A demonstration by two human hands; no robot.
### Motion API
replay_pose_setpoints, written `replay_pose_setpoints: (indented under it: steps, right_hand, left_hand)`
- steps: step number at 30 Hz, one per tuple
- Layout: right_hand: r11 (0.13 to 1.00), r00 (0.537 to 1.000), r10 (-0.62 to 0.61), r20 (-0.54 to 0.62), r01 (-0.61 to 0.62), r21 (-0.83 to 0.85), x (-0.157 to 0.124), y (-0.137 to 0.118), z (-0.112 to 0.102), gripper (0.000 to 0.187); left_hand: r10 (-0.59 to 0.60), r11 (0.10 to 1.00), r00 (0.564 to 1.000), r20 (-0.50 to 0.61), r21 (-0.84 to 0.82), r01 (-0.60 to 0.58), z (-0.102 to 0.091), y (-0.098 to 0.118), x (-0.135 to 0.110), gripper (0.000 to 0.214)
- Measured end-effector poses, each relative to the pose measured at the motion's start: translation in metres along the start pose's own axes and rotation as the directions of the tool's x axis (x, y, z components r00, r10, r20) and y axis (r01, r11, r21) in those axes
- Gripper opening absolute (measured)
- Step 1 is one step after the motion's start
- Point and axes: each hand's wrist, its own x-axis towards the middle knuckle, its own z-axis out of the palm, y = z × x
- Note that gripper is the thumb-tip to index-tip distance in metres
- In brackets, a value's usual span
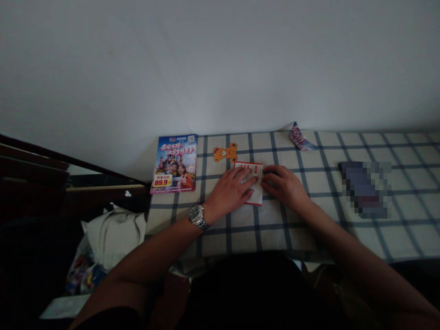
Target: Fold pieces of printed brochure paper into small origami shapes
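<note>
Between the tabletop's (220, 233) long edges, my left hand (233, 190) rests spread over the red-edged paper (257, 194) — steadying it, I'd guess — my right hand's (285, 184) grip unclear.

The left forearm (168, 245) slants in over the table's (228, 240) near edge, close to its left corner; the left hand (233, 188) lies palm down, fingers slightly spread. The right forearm (343, 238) crosses the same edge, the right hand (287, 185) curled, fingertips near the left's.
</note>
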Motion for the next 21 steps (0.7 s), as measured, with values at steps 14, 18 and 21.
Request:
replay_pose_setpoints:
  steps: [14,18,21]
  right_hand:
    - [1.000,1.000,0.015,0.002,-0.015,0.013,-0.0092,-0.0010,0.0024,0.009]
    - [1.000,1.000,0.010,-0.016,-0.009,0.024,-0.0076,-0.0031,0.0000,0.007]
    - [0.999,1.000,0.021,-0.007,-0.021,0.034,-0.0073,-0.0034,-0.0001,0.007]
  left_hand:
    - [-0.003,1.000,1.000,-0.006,0.016,0.003,0.0015,0.0045,-0.0014,0.043]
    - [-0.005,1.000,1.000,-0.007,0.013,0.005,0.0021,0.0038,-0.0020,0.043]
    - [0.001,1.000,1.000,-0.007,0.024,-0.001,0.0017,0.0041,-0.0020,0.043]
